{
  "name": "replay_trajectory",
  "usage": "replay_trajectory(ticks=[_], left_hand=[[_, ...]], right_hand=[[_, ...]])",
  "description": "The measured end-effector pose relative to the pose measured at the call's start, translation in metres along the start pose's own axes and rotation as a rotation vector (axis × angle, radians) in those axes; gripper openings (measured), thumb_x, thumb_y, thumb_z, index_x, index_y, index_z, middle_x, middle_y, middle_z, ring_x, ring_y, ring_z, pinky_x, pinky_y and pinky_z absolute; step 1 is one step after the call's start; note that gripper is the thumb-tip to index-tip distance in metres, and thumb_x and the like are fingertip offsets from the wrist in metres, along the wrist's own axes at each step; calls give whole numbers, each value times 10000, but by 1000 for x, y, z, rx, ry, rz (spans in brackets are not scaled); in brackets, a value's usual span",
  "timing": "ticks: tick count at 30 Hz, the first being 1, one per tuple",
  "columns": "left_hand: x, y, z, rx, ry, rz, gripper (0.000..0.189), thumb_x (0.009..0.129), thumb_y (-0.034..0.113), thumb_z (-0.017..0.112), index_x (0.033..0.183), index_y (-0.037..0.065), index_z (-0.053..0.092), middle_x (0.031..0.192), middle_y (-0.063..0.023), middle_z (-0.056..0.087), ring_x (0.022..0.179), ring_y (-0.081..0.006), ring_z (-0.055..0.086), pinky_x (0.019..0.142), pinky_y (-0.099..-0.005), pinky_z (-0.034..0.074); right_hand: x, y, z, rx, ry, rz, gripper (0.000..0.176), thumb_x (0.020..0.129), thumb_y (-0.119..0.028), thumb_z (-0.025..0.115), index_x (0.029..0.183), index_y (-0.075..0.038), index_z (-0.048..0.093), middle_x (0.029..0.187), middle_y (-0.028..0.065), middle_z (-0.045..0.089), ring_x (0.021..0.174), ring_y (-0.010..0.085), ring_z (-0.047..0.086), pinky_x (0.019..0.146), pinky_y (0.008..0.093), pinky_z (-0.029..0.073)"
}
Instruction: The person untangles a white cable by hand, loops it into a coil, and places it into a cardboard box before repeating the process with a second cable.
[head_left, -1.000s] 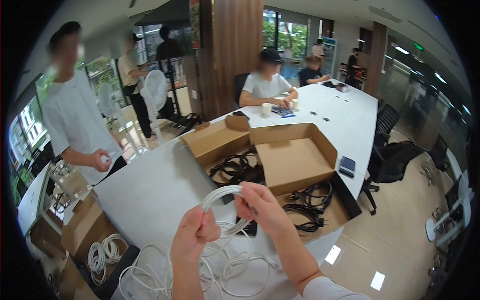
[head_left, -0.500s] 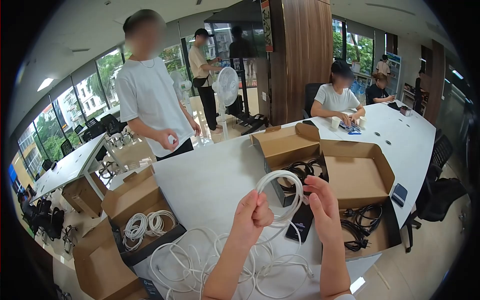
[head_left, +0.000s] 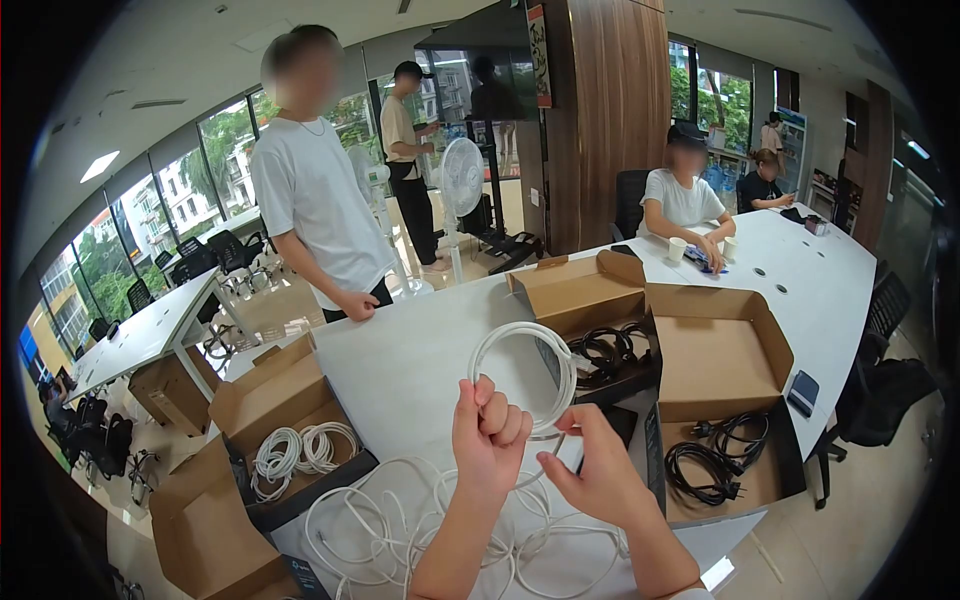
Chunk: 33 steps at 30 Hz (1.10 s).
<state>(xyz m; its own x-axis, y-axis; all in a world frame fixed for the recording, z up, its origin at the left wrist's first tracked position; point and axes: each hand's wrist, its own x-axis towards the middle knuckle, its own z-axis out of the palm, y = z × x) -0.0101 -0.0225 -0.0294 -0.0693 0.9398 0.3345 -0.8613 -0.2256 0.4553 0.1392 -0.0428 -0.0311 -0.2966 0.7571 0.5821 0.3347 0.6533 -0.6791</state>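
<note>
My left hand point(head_left: 492, 440) is closed round one side of a coiled white cable point(head_left: 520, 332), which stands up in loops above the table. Just right of it, my right hand point(head_left: 598, 465) pinches a strand of the same cable at the lower part of the coil. More loose white cable point(head_left: 400, 510) lies tangled on the white table point(head_left: 430, 350) under my forearms. Partly hidden behind my right hand is a dark phone point(head_left: 620, 425).
An open box point(head_left: 300, 500) at left holds coiled white cables point(head_left: 295, 455). Two open boxes at right hold black cables point(head_left: 715, 460). A dark wallet-like item point(head_left: 803, 392) lies near the right edge. One person point(head_left: 320, 200) stands across the table; another point(head_left: 685, 205) sits beyond.
The coil has shifted left and its loops face me more openly. My right hand has moved down and closed on a strand. The standing person's hand has lowered to the table edge.
</note>
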Motion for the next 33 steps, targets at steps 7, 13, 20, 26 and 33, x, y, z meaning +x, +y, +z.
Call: replay_trajectory(ticks=[7, 13, 20, 26, 33], left_hand=[[1, 5, -2, -75, 36, 6, 312, 1030, 355, 358, 788, 168, 415, 516, 71, 159, 437, -78, 115, 447, -256, 180], [0, 17, -1, -155, 27, 29, 301, 1030, 338, 360, 798, 159, 430, 515, 71, 155, 423, -70, 120, 426, -250, 174], [-4, 67, -13, -273, -91, 262, 283, 1039, 301, 333, 828, 136, 422, 524, 62, 178, 424, -66, 135, 421, -240, 180], [-8, 76, -14, -325, -174, 277, 283, 1043, 302, 316, 845, 128, 418, 523, 57, 192, 423, -66, 143, 425, -240, 187], [-10, 70, -6, -377, -222, 175, 295, 1046, 317, 297, 847, 130, 409, 521, 58, 186, 414, -65, 149, 425, -237, 190]], right_hand=[[4, 12, 8, 16, -140, 5, 296, 765, -78, 709, 987, 10, 535, 884, 158, 610, 847, 328, 618, 722, 376, 497], [2, 32, 0, -246, -296, 55, 243, 716, -15, 656, 957, -31, 632, 880, 121, 633, 833, 311, 614, 721, 381, 501], [4, 39, -14, -365, -191, -50, 272, 693, 2, 635, 960, -50, 637, 940, 98, 632, 898, 307, 559, 811, 383, 464], [5, 40, -7, -261, -256, 34, 172, 770, -65, 669, 941, -47, 649, 974, 99, 612, 916, 305, 548, 814, 380, 451], [9, 42, -11, -190, -40, 186, 89, 816, -44, 641, 898, -13, 658, 798, 101, 644, 699, 237, 616, 643, 310, 487]])
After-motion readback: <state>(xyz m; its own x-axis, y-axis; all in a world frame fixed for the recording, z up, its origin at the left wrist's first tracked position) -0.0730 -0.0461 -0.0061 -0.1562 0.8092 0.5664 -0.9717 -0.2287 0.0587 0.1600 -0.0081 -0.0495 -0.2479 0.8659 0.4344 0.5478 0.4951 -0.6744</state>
